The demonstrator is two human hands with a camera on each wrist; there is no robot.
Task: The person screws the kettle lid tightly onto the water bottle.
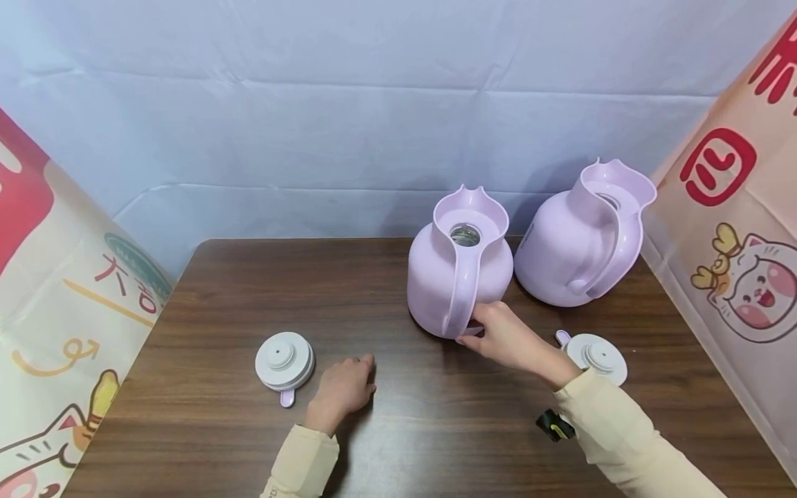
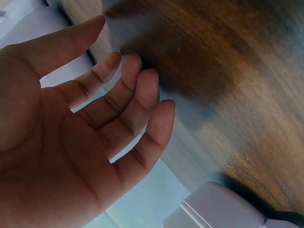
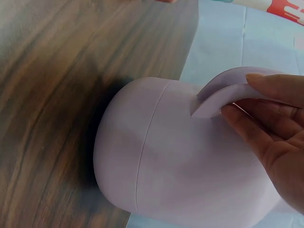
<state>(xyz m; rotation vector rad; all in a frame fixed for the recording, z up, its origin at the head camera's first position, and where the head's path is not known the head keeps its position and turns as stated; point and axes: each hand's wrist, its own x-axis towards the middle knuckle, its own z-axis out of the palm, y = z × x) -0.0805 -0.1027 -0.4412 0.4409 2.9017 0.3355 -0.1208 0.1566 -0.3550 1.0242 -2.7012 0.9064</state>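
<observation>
A lilac thermos jug (image 1: 429, 283) stands without its lid near the back of the table, its mouth exposed. My right hand (image 1: 501, 335) holds the lower part of its handle (image 3: 228, 97); the thumb lies on one side and the fingers go round the other. My left hand (image 1: 342, 391) is over the table in front, its fingers (image 2: 128, 118) loosely bent and holding nothing. Closest to it on the left is a round white lid (image 1: 283, 360) with a lilac tab.
A second lidless lilac thermos jug (image 1: 554, 242) stands at the back right. Another white lid (image 1: 598, 356) lies beyond the right forearm. A small black object (image 1: 554, 425) shows beside the right sleeve. Pale cloth (image 1: 280, 138) hangs behind the wooden table (image 1: 205, 311).
</observation>
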